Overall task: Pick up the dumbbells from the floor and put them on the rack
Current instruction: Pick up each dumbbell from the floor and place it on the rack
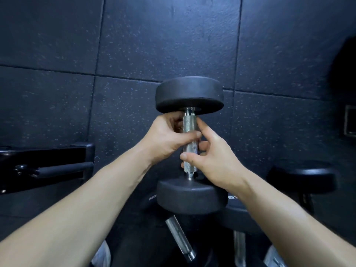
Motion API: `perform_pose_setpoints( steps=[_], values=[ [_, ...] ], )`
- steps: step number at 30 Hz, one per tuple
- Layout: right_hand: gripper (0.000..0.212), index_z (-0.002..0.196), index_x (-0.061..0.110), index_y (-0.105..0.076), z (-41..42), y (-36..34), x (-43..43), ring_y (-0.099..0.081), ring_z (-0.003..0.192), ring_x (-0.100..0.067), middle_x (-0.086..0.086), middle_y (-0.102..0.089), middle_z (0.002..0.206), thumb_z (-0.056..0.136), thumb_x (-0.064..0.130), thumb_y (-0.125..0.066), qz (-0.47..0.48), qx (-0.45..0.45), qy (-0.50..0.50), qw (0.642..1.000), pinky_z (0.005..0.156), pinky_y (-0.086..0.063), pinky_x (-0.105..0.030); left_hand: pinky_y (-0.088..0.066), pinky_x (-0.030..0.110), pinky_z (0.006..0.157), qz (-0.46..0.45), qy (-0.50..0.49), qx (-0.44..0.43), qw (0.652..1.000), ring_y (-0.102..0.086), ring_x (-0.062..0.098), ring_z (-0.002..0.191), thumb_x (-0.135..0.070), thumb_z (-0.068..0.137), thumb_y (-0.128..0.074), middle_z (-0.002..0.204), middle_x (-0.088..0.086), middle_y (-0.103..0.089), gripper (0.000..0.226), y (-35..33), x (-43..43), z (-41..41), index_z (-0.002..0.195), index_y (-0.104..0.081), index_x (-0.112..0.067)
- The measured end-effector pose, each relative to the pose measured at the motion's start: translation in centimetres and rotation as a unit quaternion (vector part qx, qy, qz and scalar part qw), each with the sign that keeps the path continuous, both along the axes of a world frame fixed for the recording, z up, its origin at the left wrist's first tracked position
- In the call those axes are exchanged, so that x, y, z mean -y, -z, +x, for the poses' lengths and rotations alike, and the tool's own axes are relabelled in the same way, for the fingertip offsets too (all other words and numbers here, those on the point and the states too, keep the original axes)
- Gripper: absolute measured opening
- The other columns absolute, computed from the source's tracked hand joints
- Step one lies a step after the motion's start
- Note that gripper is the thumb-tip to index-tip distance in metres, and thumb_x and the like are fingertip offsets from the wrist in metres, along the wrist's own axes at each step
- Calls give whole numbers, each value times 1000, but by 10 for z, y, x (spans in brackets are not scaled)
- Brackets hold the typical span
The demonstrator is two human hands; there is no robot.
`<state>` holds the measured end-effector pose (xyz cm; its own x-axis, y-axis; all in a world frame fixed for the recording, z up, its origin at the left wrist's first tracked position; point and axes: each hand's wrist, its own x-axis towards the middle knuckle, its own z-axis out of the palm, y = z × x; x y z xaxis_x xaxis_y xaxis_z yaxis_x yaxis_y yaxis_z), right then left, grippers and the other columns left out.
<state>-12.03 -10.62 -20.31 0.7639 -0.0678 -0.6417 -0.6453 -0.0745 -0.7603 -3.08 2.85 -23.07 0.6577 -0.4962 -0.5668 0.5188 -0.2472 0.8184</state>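
A black round-headed dumbbell [189,95] with a knurled steel handle lies in the middle of the view, its length pointing away from me. My left hand [165,137] is wrapped around the upper half of the handle. My right hand [213,158] curls around the lower half, thumb across the front. Two more dumbbells lie close below it: one with its steel handle [180,239] angled left, another [239,245] at the lower right. The rack is hard to make out.
Dark speckled rubber floor tiles [77,112] fill the view. A black metal frame with a padded bar [57,166] sits at the left. Another black dumbbell head [302,176] rests at the right. A dark recess [349,122] shows at the far right edge.
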Motion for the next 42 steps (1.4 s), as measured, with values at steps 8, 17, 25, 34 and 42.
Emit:
perform_pose_setpoints(
  steps=[8,17,25,34,42],
  values=[
    [95,115,83,-48,-86,-200,30,-76,90,-10,16,-78,94,83,-2,-75,38,29,149,988,94,-61,-42,-62,25,81,9,136,-2,991,-79,21,90,11,82,-79,101,19,-80,29,-214,59,-51,109,-72,3],
    [90,153,43,-42,-189,-466,67,-73,114,-12,8,-76,124,83,-3,-75,35,42,342,938,103,-58,-42,-58,18,73,21,341,52,938,-80,13,83,9,79,-83,92,7,-83,29,-487,154,-125,102,-76,-9],
    [82,138,47,-53,-296,-602,76,-72,109,-9,4,-77,121,84,-10,-76,-44,95,552,827,101,-59,-36,-63,39,80,-67,558,121,818,-80,25,85,-13,78,-89,89,9,-83,18,-617,236,-222,92,-78,-13],
    [77,115,63,-57,-457,-678,82,-75,77,-8,11,-79,92,89,-7,-75,-121,128,689,703,76,-63,-27,-58,21,74,-158,707,160,670,-74,2,76,-11,80,-89,86,-2,-83,18,-681,311,-404,94,-80,-16],
    [70,129,44,-61,-650,-695,132,-76,79,-15,-5,-81,101,86,-10,-76,-154,101,755,630,81,-65,-44,-63,32,78,-165,761,139,612,-73,6,76,-11,82,-86,84,-2,-80,15,-691,384,-625,91,-77,-17]
  ],
)
